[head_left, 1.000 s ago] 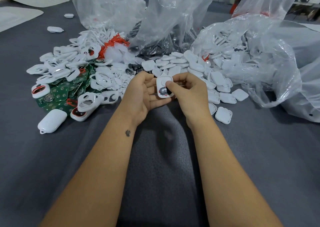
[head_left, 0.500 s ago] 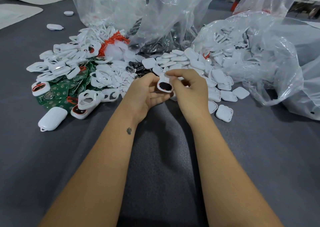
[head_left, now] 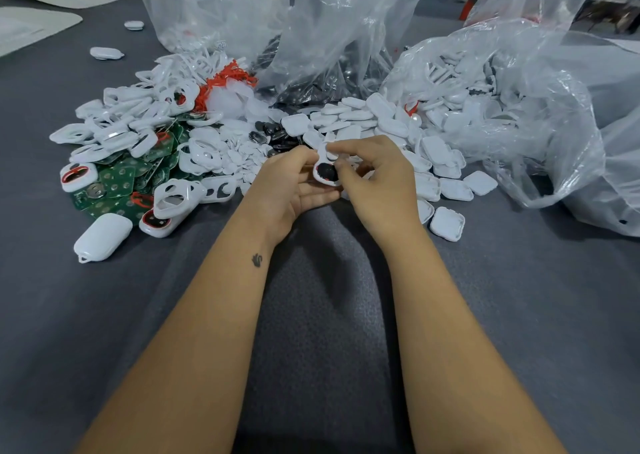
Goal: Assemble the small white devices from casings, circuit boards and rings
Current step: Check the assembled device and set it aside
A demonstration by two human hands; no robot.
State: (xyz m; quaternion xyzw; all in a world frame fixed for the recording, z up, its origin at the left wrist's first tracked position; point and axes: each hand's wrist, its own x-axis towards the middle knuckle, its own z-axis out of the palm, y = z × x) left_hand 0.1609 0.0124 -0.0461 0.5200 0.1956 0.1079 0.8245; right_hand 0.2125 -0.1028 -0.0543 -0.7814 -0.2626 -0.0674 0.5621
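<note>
Both hands' grips, left hand (head_left: 294,180) and right hand (head_left: 377,176), pinch one white casing (head_left: 325,173) beside piled parts (head_left: 214,156)

My right hand (head_left: 375,180) covers one side of the casing (head_left: 326,173) — I can't tell what the dark part in it is. My elbows are cut off below. The bags (head_left: 519,100) blur their contents — the rightmost runs off-frame.

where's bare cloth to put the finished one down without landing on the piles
Bare grey cloth lies right of the right forearm, below the square white covers and plastic bags. More lies left of the left forearm, below the closed white device. Crowded: the circuit boards and white casings beyond the hands.
</note>
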